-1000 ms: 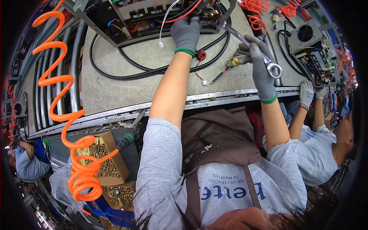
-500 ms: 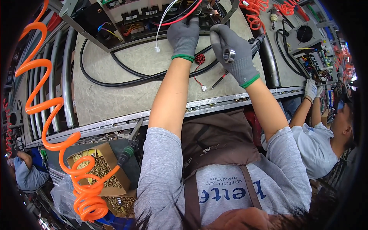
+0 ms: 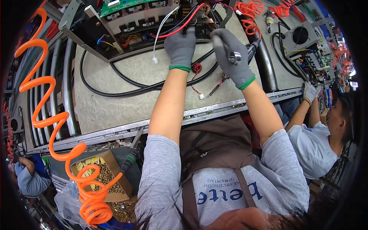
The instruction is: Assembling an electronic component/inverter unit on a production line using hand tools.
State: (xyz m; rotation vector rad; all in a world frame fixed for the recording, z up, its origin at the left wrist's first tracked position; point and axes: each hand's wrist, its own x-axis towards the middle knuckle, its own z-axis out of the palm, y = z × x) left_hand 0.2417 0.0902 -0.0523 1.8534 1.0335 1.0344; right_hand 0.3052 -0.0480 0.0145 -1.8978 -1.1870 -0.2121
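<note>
In grey gloves with green cuffs, both my hands are at the near side of an open metal electronics chassis (image 3: 132,28). My left hand (image 3: 180,50) reaches its fingers in at the chassis's lower edge, under a red cable (image 3: 180,30); the fingertips are hidden. My right hand (image 3: 232,53) is closed around a wrench (image 3: 234,58), whose shiny ring end sticks out by the palm. Its knuckles are near the chassis's right corner. A white wire with a connector (image 3: 155,60) hangs left of my left hand. Between my wrists lies a red-wound coil (image 3: 196,68) on leads.
A thick black cable (image 3: 103,94) loops over the worktable (image 3: 111,111). A pen-like tool (image 3: 216,89) lies near the right wrist. Coiled orange air hose (image 3: 44,122) hangs at left, by boxes of screws (image 3: 126,184). At right, a co-worker (image 3: 318,130) handles another chassis (image 3: 306,46).
The view has shifted slightly, bringing more of the chassis into sight. My left hand stays at the chassis edge; my right hand has turned a little, still holding the wrench.
</note>
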